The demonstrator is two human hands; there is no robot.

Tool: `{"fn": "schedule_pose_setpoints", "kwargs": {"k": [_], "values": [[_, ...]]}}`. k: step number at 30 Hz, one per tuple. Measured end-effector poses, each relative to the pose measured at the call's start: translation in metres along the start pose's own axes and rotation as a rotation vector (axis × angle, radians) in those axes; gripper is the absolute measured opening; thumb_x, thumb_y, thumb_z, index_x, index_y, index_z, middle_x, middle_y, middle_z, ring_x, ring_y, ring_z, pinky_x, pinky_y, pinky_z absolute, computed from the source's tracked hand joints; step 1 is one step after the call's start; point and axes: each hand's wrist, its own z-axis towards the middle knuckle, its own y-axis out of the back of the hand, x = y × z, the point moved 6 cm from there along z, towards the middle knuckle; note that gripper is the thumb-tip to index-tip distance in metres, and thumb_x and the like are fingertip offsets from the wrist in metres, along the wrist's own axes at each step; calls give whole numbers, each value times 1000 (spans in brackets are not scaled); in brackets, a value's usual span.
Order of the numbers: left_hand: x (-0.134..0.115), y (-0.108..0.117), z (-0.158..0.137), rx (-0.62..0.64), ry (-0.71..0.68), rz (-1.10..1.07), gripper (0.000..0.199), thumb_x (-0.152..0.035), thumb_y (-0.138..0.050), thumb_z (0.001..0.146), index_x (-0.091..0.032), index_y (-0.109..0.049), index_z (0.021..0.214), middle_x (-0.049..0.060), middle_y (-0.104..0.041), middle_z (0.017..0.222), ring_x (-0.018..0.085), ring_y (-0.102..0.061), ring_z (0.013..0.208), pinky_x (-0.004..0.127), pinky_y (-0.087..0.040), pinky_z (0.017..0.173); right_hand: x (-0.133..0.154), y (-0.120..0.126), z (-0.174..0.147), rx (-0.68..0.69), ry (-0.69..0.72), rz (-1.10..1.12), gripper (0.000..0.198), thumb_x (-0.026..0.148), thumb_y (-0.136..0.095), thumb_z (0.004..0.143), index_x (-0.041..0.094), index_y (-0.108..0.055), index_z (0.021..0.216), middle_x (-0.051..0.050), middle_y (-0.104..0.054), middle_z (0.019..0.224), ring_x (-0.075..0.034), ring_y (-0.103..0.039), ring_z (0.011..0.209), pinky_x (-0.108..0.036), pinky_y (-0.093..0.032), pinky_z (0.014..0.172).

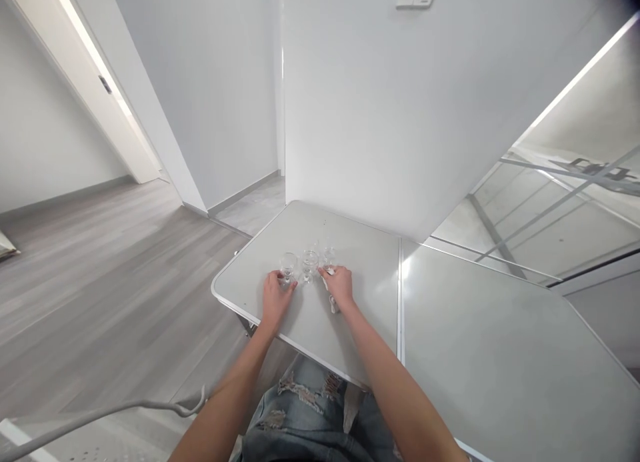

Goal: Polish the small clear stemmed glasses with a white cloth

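Several small clear stemmed glasses stand close together on the grey folding table. My left hand is closed around the lower part of the leftmost glass, thumb and fingers on opposite sides of it. Beside it is a middle glass, and a fainter glass stands farther back to the right. My right hand is closed on a crumpled white cloth, part of which hangs below the palm. Its fingertips are close to the middle glass; whether they touch it I cannot tell.
A white wall rises behind the table. The table has a metal-edged seam to the right of my hands. Glazed panels with metal bars are on the right. A grey cable curves at the lower left, above the wooden floor.
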Motion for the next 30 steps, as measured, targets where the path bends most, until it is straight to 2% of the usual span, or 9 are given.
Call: {"fn": "schedule_pose_setpoints", "kwargs": {"k": [6,9,13,17,19,21,23,26,30], "values": [[2,-2,1,-11,-38,13,34,-34,-69,82,-21,-50,106,7,-58,103,24,-60,93,41,-49,87,4,-2,1,-24,-22,-20,33,53,-74,74,23,-79,87,-10,-78,81,-28,-71,79,-33,-50,68],[1,2,1,-29,-36,13,36,-34,-69,82,-21,-48,109,6,-57,105,24,-59,95,41,-49,88,6,12,-9,-5,-36,14,37,51,-77,70,24,-78,95,-8,-79,93,-28,-72,86,-35,-52,78],[-3,9,-3,-85,-33,73,31,-35,-67,83,-22,-47,102,6,-55,101,25,-57,98,41,-48,89,-18,72,-38,-73,-37,116,37,58,-68,78,23,-76,86,-8,-78,96,-28,-71,94,-36,-54,84],[-10,16,-18,-107,-45,176,21,-37,-59,88,-24,-43,84,2,-52,86,22,-54,86,37,-46,81,-85,156,-72,-148,-219,346,46,63,-67,78,19,-74,88,-7,-72,70,-22,-67,61,-30,-51,55],[-17,18,-30,-95,-63,205,25,-36,-53,90,-24,-39,74,0,-48,76,20,-51,75,34,-43,75,-116,197,-89,-234,-283,500,48,64,-68,77,19,-72,91,-4,-69,67,-18,-62,52,-27,-47,47],[-30,11,-41,1,-102,213,35,-39,-48,94,-24,-36,65,-1,-42,64,18,-45,63,31,-40,69,-138,228,-106,-342,-301,643,47,64,-67,79,19,-71,94,-3,-69,71,-16,-61,52,-26,-47,46],[-54,-12,-51,215,-217,198,43,-44,-43,96,-23,-36,59,0,-41,59,17,-43,59,30,-38,67,-148,245,-118,-401,-287,718,46,64,-64,82,20,-70,92,-4,-70,76,-15,-63,56,-26,-49,48],[-97,-63,-65,553,-434,181,46,-46,-41,97,-22,-46,58,2,-50,59,17,-47,61,30,-36,66,-145,246,-122,-367,-243,710,46,65,-62,83,19,-67,83,-5,-70,75,-15,-63,55,-25,-49,48],[-141,-125,-70,736,-593,216,41,-42,-44,94,-21,-54,60,5,-58,62,18,-51,64,30,-33,64,-132,232,-115,-270,-166,604,49,67,-63,82,18,-63,74,-4,-67,66,-14,-58,48,-24,-45,44]]}}
